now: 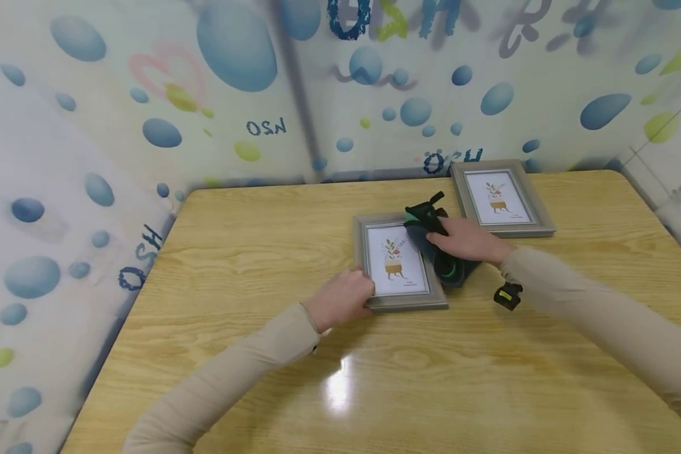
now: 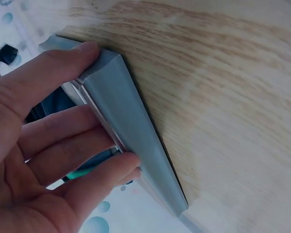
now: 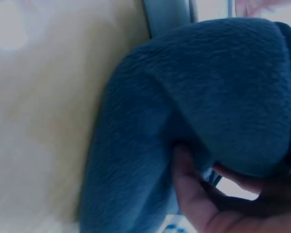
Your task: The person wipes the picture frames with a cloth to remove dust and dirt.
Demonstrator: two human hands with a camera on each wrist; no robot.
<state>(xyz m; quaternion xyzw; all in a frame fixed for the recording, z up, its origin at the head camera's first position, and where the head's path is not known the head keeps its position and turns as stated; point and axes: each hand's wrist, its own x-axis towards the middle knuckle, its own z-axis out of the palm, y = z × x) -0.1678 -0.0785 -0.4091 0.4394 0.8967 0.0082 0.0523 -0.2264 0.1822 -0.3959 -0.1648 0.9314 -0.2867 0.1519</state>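
A grey picture frame [image 1: 408, 304] with a potted-plant print lies face up on the table in the head view. My left hand [image 1: 343, 296] grips its near left corner. In the left wrist view the thumb rests over one end of the frame [image 2: 131, 116], and the other fingers reach along its side. A dark blue-green cloth [image 1: 421, 238] is bunched in my right hand [image 1: 466, 241], over the right part of the frame. The right wrist view shows the fuzzy cloth [image 3: 223, 92] with a fingertip pressed into its fold; part of that hand is out of view.
A second, matching picture frame [image 1: 537, 207] lies at the back right, close behind my right hand. The wooden table [image 1: 250, 252] meets a wall [image 1: 295, 151] printed with blue and green drops. A black strap device [image 1: 507, 296] hangs at my right wrist.
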